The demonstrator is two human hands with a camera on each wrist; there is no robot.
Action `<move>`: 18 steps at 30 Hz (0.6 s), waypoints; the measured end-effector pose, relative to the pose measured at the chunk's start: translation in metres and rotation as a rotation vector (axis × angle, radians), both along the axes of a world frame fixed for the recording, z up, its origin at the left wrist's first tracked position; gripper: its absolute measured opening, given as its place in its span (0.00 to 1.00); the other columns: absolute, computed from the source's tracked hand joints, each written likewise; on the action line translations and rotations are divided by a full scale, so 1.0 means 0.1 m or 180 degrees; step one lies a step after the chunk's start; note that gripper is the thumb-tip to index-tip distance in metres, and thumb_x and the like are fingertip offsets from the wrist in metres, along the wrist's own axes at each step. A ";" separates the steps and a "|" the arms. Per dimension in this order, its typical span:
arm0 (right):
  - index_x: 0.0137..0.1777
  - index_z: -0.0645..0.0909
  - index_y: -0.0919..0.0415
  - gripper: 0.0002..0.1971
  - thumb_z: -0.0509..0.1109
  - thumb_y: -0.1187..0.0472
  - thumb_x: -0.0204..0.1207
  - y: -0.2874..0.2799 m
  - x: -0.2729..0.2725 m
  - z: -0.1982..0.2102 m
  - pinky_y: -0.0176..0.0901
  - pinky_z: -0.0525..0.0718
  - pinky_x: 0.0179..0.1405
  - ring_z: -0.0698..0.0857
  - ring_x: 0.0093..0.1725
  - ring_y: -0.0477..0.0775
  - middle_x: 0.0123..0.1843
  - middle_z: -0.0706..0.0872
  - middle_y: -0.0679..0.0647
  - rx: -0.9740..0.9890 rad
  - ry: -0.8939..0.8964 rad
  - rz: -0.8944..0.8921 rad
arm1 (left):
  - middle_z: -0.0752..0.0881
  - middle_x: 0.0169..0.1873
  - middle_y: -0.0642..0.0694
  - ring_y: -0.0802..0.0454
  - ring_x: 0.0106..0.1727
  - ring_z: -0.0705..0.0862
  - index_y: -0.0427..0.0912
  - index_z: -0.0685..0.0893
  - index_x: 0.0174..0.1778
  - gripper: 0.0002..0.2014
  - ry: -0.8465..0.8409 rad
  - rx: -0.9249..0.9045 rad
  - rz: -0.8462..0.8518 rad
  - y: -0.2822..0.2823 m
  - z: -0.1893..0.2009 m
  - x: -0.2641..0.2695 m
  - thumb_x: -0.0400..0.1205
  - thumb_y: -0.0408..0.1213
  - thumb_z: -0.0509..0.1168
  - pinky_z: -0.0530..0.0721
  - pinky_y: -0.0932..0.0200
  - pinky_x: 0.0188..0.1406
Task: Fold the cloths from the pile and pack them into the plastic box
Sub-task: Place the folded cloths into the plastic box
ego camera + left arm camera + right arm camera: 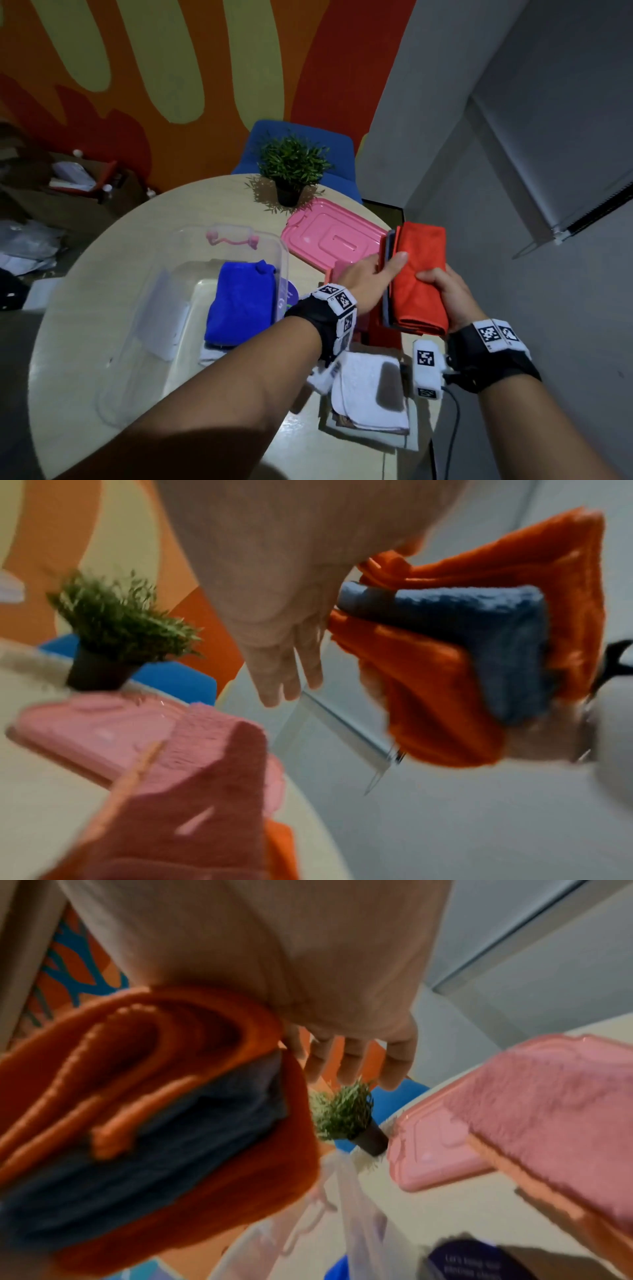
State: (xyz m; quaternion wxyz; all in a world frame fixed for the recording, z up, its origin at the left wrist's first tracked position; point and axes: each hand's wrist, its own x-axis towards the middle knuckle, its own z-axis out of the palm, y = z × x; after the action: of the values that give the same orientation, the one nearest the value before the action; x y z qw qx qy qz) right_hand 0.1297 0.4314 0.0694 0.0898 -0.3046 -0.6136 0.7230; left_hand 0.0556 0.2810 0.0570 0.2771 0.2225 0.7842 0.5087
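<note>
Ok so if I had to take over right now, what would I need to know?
Both hands hold one folded bundle in the air, right of the table: orange cloth wrapped round a grey-blue one.
Left hand: thumb on the orange cloth, fingers behind the bundle.
Right hand: grips the bundle's near right side.
Plastic box is open on the table, a folded blue cloth already inside; its pink lid lies beside it.
Left to do: put the bundle in; fold the white cloth and pink cloth waiting on the table.
</note>
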 end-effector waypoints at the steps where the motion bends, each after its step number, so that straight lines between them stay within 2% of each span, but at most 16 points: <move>1: 0.51 0.83 0.59 0.11 0.65 0.72 0.75 -0.12 -0.03 0.09 0.40 0.88 0.31 0.89 0.33 0.50 0.36 0.91 0.54 -0.0030 0.0053 0.0073 | 0.90 0.56 0.50 0.48 0.57 0.87 0.56 0.83 0.62 0.31 -0.0435 0.0337 0.0001 -0.04 0.07 0.02 0.78 0.75 0.56 0.81 0.52 0.62; 2: 0.52 0.83 0.60 0.11 0.62 0.73 0.78 -0.24 -0.07 0.16 0.40 0.88 0.30 0.90 0.32 0.50 0.35 0.91 0.54 -0.0069 0.0116 0.0135 | 0.90 0.57 0.52 0.50 0.58 0.88 0.58 0.81 0.64 0.34 -0.0719 0.0641 0.0120 -0.09 0.12 0.02 0.71 0.78 0.63 0.82 0.50 0.65; 4: 0.55 0.83 0.62 0.12 0.62 0.72 0.79 -0.50 -0.16 0.24 0.43 0.90 0.35 0.91 0.35 0.52 0.38 0.92 0.56 -0.0014 0.0216 0.0292 | 0.89 0.57 0.53 0.52 0.58 0.88 0.56 0.77 0.65 0.42 -0.0802 0.0901 0.0550 -0.25 0.16 -0.04 0.60 0.76 0.73 0.84 0.46 0.65; 6: 0.57 0.85 0.60 0.12 0.64 0.70 0.80 -0.79 -0.29 0.27 0.47 0.91 0.42 0.92 0.41 0.55 0.44 0.93 0.57 0.0115 0.0307 0.0554 | 0.89 0.55 0.53 0.53 0.57 0.88 0.51 0.77 0.65 0.38 -0.0525 0.0826 0.0997 -0.49 0.20 -0.14 0.63 0.67 0.75 0.84 0.49 0.63; 8: 0.58 0.86 0.58 0.10 0.66 0.65 0.81 -1.06 -0.45 0.22 0.54 0.90 0.52 0.92 0.50 0.59 0.50 0.93 0.58 0.0403 0.0325 0.0828 | 0.88 0.55 0.53 0.52 0.57 0.88 0.49 0.75 0.66 0.30 -0.0276 0.0805 0.1315 -0.77 0.24 -0.24 0.72 0.57 0.75 0.83 0.54 0.61; 10: 0.58 0.87 0.49 0.10 0.70 0.51 0.79 -1.33 -0.63 0.12 0.60 0.86 0.61 0.90 0.56 0.60 0.56 0.92 0.55 0.0839 0.0212 0.1024 | 0.87 0.56 0.50 0.49 0.55 0.88 0.51 0.68 0.69 0.30 -0.0011 0.0774 0.1592 -1.08 0.25 -0.34 0.77 0.51 0.75 0.82 0.55 0.58; 12: 0.66 0.81 0.38 0.27 0.69 0.28 0.70 -1.49 -0.80 -0.11 0.66 0.79 0.70 0.85 0.66 0.60 0.66 0.87 0.50 0.1215 -0.0030 0.1231 | 0.86 0.55 0.44 0.43 0.50 0.87 0.53 0.60 0.69 0.31 0.0360 0.0590 0.1714 -1.36 0.26 -0.43 0.79 0.47 0.74 0.82 0.51 0.53; 13: 0.72 0.75 0.34 0.37 0.64 0.19 0.65 -1.57 -0.88 -0.21 0.69 0.72 0.75 0.79 0.73 0.60 0.73 0.81 0.49 0.1345 -0.0182 0.1309 | 0.84 0.54 0.42 0.41 0.48 0.85 0.52 0.58 0.68 0.30 0.0592 0.0434 0.1739 -1.49 0.27 -0.47 0.80 0.44 0.72 0.80 0.50 0.50; 14: 0.78 0.67 0.32 0.43 0.58 0.15 0.64 -1.66 -0.94 -0.28 0.71 0.64 0.79 0.71 0.80 0.60 0.81 0.73 0.49 0.1509 -0.0357 0.1390 | 0.83 0.56 0.40 0.39 0.48 0.84 0.50 0.58 0.67 0.27 0.0818 0.0200 0.1759 -1.62 0.26 -0.52 0.82 0.41 0.70 0.79 0.50 0.49; 15: 0.82 0.60 0.33 0.43 0.53 0.16 0.68 -1.76 -0.96 -0.31 0.70 0.55 0.82 0.61 0.84 0.61 0.86 0.63 0.48 0.1822 -0.0584 0.1458 | 0.81 0.60 0.40 0.38 0.50 0.84 0.48 0.59 0.66 0.24 0.1044 0.0020 0.1779 -1.75 0.25 -0.57 0.83 0.38 0.69 0.79 0.49 0.50; 16: 0.84 0.54 0.34 0.39 0.51 0.22 0.75 -1.84 -0.96 -0.35 0.70 0.49 0.83 0.54 0.87 0.61 0.88 0.55 0.48 0.2278 -0.0868 0.1541 | 0.77 0.64 0.40 0.38 0.53 0.84 0.48 0.61 0.64 0.20 0.1216 -0.0193 0.1720 -1.87 0.23 -0.62 0.84 0.35 0.66 0.79 0.49 0.51; 18: 0.84 0.51 0.35 0.32 0.57 0.37 0.82 -1.95 -0.92 -0.45 0.73 0.42 0.81 0.43 0.87 0.66 0.89 0.43 0.51 0.3099 -0.1368 0.1842 | 0.70 0.67 0.46 0.46 0.50 0.84 0.52 0.67 0.57 0.14 0.1454 -0.0672 0.1399 -2.08 0.16 -0.70 0.85 0.29 0.61 0.78 0.51 0.48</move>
State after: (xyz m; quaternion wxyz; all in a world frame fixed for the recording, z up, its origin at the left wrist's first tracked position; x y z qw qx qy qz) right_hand 0.0381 0.2368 0.0245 -0.1073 -0.1885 -0.9362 0.2765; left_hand -0.0140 0.0725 0.0731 -0.0007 0.1263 0.9037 0.4091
